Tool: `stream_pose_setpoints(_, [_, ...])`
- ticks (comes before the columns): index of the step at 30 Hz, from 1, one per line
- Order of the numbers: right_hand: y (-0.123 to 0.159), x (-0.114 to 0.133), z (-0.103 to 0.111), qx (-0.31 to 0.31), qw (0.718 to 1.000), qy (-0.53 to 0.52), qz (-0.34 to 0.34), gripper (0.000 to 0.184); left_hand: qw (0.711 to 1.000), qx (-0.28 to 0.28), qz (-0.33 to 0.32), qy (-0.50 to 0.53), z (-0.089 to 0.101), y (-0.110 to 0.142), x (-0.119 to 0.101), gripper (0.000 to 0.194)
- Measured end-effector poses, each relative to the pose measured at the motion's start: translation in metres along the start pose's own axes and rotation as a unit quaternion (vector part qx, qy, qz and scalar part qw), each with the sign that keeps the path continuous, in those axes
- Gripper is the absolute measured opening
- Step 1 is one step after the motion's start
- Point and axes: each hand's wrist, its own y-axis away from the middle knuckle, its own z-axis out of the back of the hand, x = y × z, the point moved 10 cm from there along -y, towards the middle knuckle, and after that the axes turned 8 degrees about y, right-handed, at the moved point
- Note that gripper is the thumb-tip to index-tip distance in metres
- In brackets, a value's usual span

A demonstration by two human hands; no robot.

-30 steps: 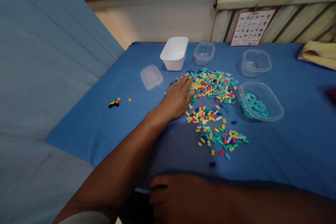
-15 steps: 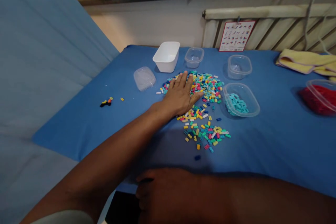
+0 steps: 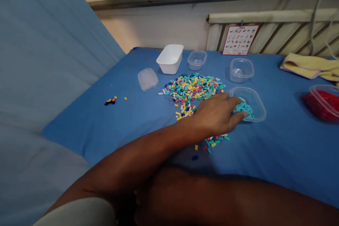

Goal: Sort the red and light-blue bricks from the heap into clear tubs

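A blue-covered tabletop (image 3: 278,155) is seen against a wall with a radiator and a chart (image 3: 239,40); a white tub (image 3: 170,58), two empty clear tubs (image 3: 197,59) (image 3: 241,69) and a lid (image 3: 147,78) are lined toward the far edge, red pieces are held in a tub (image 3: 323,101) at the right edge. The left hand (image 3: 218,114) is stretched over the rim of the clear tub (image 3: 255,104) of turquoise bricks (image 3: 245,107), fingers curled down; whether a brick is in the grip cannot be told, and the right hand (image 3: 148,201) is mostly hidden at the near edge. Sorting is judged early: one colour is partly binned, a large mixed brick pile (image 3: 192,88) is left mid-tabletop.
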Motion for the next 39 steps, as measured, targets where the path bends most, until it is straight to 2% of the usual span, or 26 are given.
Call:
stream_pose_setpoints(3, [0.000,0.005,0.003,-0.032,0.999,0.024,0.029,0.042,0.999,-0.020,-0.027,0.009,0.009,0.004,0.000,0.054])
stream_pose_setpoints(5, [0.002,0.015,0.006,-0.063,0.990,0.089,0.089,0.032,0.998,-0.047,-0.043,-0.006,0.025,0.010,0.009,0.045])
stream_pose_setpoints(6, [0.004,0.023,0.005,-0.077,0.978,0.139,0.137,0.026,0.997,-0.054,-0.047,-0.021,0.034,0.014,0.018,0.041])
stream_pose_setpoints(8, [0.013,0.038,0.002,-0.109,0.937,0.240,0.230,0.018,0.994,-0.076,-0.013,-0.072,0.054,0.024,0.046,0.032])
stream_pose_setpoints(10, [0.022,0.044,0.000,-0.145,0.901,0.299,0.279,0.021,0.991,-0.078,0.014,-0.108,0.070,0.036,0.073,0.026])
stream_pose_setpoints(12, [0.026,0.044,0.001,-0.179,0.888,0.307,0.293,0.023,0.993,-0.034,0.013,-0.109,0.073,0.049,0.092,0.023])
stream_pose_setpoints(14, [0.027,0.042,0.000,-0.195,0.888,0.296,0.294,0.022,0.996,-0.011,0.011,-0.093,0.078,0.063,0.104,0.022])
stream_pose_setpoints(16, [0.026,0.040,-0.002,-0.197,0.890,0.284,0.297,0.021,0.998,-0.027,0.020,-0.058,0.087,0.077,0.113,0.021])
stream_pose_setpoints(20, [0.023,0.040,-0.003,-0.189,0.895,0.280,0.292,0.020,0.993,-0.112,0.045,0.008,0.108,0.092,0.129,0.020])
stream_pose_setpoints(23, [0.019,0.039,-0.004,-0.180,0.898,0.280,0.286,0.020,0.990,-0.143,0.012,-0.007,0.105,0.089,0.126,0.027])
stream_pose_setpoints(27, [0.012,0.034,-0.011,-0.186,0.900,0.270,0.287,0.026,0.993,-0.074,-0.086,-0.023,0.075,0.078,0.095,0.032])
stream_pose_setpoints(30, [0.006,0.030,-0.018,-0.179,0.901,0.259,0.297,0.025,0.991,-0.036,-0.127,0.010,0.067,0.081,0.081,0.033])
stream_pose_setpoints(32, [0.005,0.029,-0.019,-0.177,0.900,0.259,0.302,0.023,0.992,-0.052,-0.110,0.017,0.075,0.085,0.087,0.035])
stream_pose_setpoints(36, [0.008,0.032,-0.015,-0.177,0.896,0.267,0.309,0.022,0.993,-0.111,-0.009,-0.025,0.100,0.093,0.118,0.032])
stream_pose_setpoints(39, [0.009,0.032,-0.014,-0.178,0.898,0.268,0.301,0.025,0.997,-0.059,-0.002,-0.040,0.096,0.095,0.116,0.030])
